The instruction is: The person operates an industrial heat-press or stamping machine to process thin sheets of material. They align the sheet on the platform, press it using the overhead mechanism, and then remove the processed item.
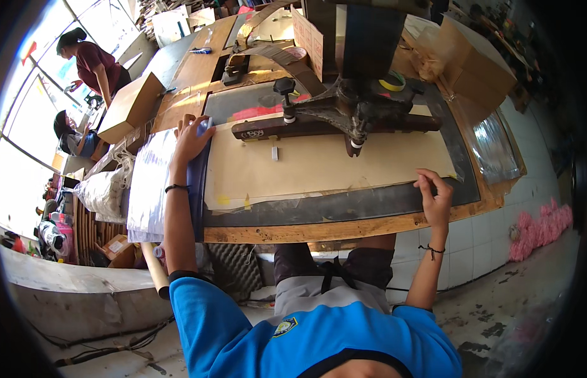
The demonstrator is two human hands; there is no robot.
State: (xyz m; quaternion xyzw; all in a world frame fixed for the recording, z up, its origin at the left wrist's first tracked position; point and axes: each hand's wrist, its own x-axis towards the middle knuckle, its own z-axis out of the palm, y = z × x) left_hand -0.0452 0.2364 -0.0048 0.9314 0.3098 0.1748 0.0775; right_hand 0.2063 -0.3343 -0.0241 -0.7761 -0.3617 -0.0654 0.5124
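Observation:
A large tan sheet [331, 165] lies flat on a dark-topped wooden worktable [344, 230]. My left hand [191, 137] rests at the sheet's far left edge, fingers on a blue-violet sheet [197, 183] that runs down the table's left side. My right hand [434, 192] pinches the tan sheet's near right corner. Above the sheet hangs a dark metal press head [353, 110] with a wooden bar [319, 126] across it and a black knob [284, 86].
A pale stack of sheets [148, 186] lies left of the table. Cardboard boxes [473, 60] stand at the back right, and another box [129, 106] at the left. Two people [92, 63] are by the windows. Pink fluff [539, 230] lies on the floor.

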